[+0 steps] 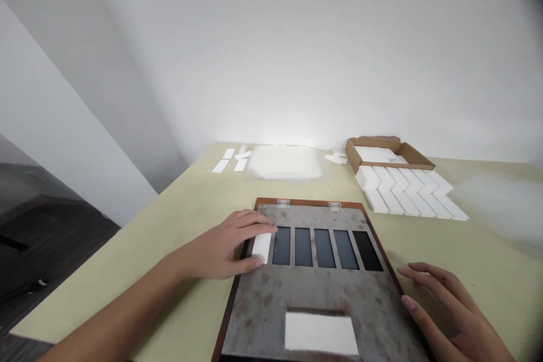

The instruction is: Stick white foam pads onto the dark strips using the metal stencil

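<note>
A flat metal plate in a brown wooden frame lies before me, with a row of rectangular slots across it. My left hand is over the leftmost slot, gripping a small white strip lengthwise between thumb and fingers. The other slots to its right show dark, among them a black one at the far end. A white rectangular label sits on the plate's near part. Beside the frame's right edge, my right hand is open with its fingers apart, holding nothing.
A cardboard tray with white pieces inside stands at the back right. In front of it are overlapping rows of white strips. Loose white strips lie at the back left of the table, more scraps near the tray.
</note>
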Tool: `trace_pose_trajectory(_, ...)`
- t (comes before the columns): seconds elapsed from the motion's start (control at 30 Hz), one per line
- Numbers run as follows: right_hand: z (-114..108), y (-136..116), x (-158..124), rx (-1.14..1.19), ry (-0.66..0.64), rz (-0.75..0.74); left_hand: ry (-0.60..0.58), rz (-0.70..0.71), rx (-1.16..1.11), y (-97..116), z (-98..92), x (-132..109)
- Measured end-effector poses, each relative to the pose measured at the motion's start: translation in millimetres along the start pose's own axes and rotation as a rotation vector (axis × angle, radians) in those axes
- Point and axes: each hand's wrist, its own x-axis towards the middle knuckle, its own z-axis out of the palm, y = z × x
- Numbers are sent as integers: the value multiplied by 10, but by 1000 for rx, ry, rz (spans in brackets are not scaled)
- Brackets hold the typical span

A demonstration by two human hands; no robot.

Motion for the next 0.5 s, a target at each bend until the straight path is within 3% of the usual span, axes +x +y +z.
trace_pose_trajectory(0.23, -20, -23, -31, 30, -106, 85, 10, 8, 35, -20, 13, -30)
trace_pose_trajectory(0.5, -13, -23, -36, 59, -110, 92, 72, 31, 67, -45, 51, -62)
